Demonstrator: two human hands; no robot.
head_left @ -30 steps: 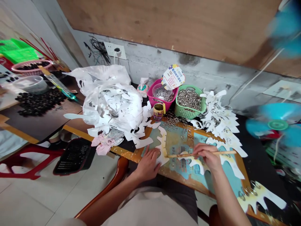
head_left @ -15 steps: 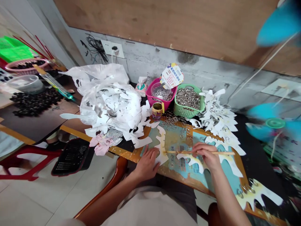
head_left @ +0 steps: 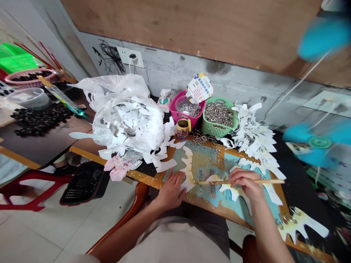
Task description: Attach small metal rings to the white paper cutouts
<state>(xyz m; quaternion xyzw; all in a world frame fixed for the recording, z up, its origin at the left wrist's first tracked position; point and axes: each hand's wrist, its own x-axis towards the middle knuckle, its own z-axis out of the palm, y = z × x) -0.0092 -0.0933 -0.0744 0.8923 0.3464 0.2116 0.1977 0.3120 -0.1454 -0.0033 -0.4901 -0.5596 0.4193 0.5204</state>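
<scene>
- A plywood sheet [head_left: 175, 29] covers the upper part of a rough concrete wall [head_left: 189, 76], with a wall socket [head_left: 130, 57] and tangled black cables beside it.
- On the right, a blurred blue fan [head_left: 319, 142] stands beside the worktop [head_left: 296, 175], which has a dark top.
- A printed board [head_left: 211, 171] with a yellow-brown edge lies in front of the person, its near edge over their lap.
- The left hand [head_left: 171, 191] lies flat on the board, its fingers [head_left: 178, 179] spread and pressing on a white paper cut-out [head_left: 188, 171] with a toothed edge.
- The right hand [head_left: 244, 182] is further along the board, its fingers [head_left: 236, 176] pinched narrowly around a thin bamboo stick [head_left: 265, 181].
- The stick lies nearly level, and its far tip points towards the left-hand cut-out, close to that toothed edge.
- A second white cut-out [head_left: 226, 187] lies on the board under the right hand.
- Loose metal rings [head_left: 200, 140] are scattered at the board's far edge, just below a small yellow-handled mug [head_left: 182, 129].
- Behind them sit a pink basket [head_left: 178, 109] and a green basket [head_left: 216, 128] heaped with metal rings [head_left: 218, 114].
- A clear plastic bag [head_left: 128, 124] bulges with white cut-outs on the left, and more cut-outs [head_left: 255, 135] are stacked on the right.
- A black plastic basket [head_left: 82, 182] sits on the tiled floor [head_left: 55, 230].
</scene>
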